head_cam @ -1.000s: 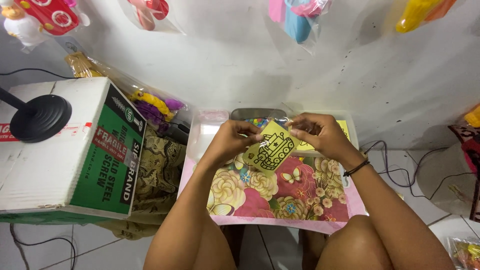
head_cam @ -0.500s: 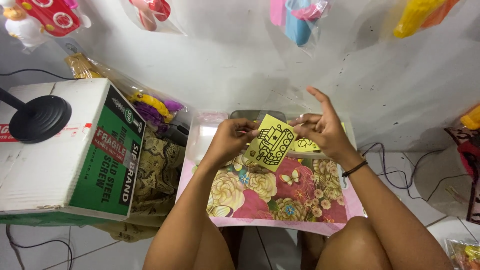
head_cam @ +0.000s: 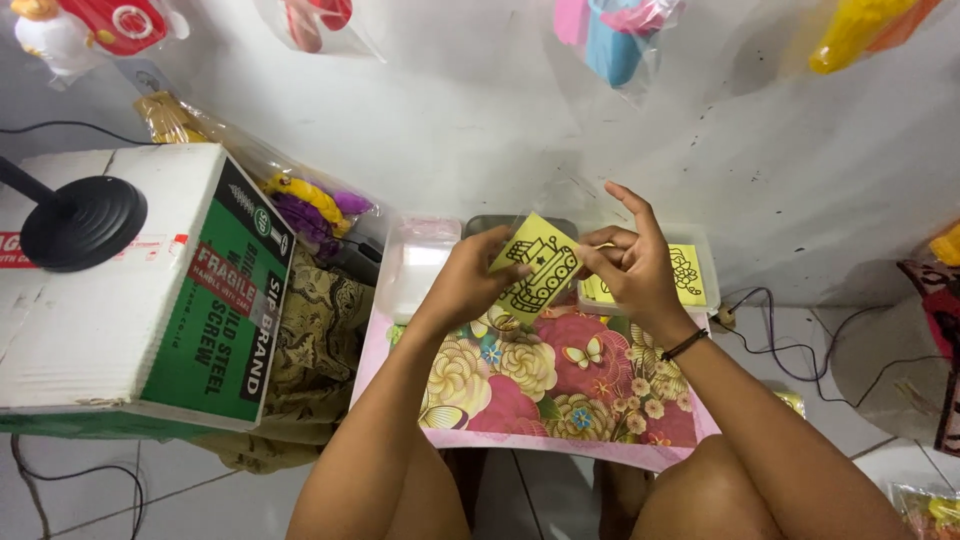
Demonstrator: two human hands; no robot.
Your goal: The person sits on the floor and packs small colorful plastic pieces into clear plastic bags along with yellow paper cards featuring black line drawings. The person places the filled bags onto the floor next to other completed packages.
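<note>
Head view, left to right. We see a white and green box [head_cam: 140,300] at far left with a black round stand base [head_cam: 82,222] sitting on top of it, patterned cloth [head_cam: 325,330] bunched just beside the box. Bagged yellow and purple bits [head_cam: 310,200] lie behind, against the wall.

Centre: our left hand [head_cam: 465,285] pinches the yellow card [head_cam: 535,268] at its lower left edge, grip clenched on it. The card carries a black line drawing. It is now lifted off the floral surface [head_cam: 560,390] and tilted, one corner up, held in the air between both hands. A second ago it lay lower and flatter, close over the floral print; half a second ago it was already rising. So the change is the card coming up and turning toward us.

Our right hand [head_cam: 630,275] meets the card's right edge: thumb and a finger nip it, the other fingers [head_cam: 628,205] splayed upward, looser than before. A dark band [head_cam: 685,345] sits on that wrist. We judge the right hand is working at the card's edge or top layer, though we cannot tell whether anything is peeling.

Behind the hands, clear trays [head_cam: 420,265] sit on the surface; the right one holds another yellow sheet [head_cam: 685,272]. Cables [head_cam: 800,350] trail on the floor at right.
</note>
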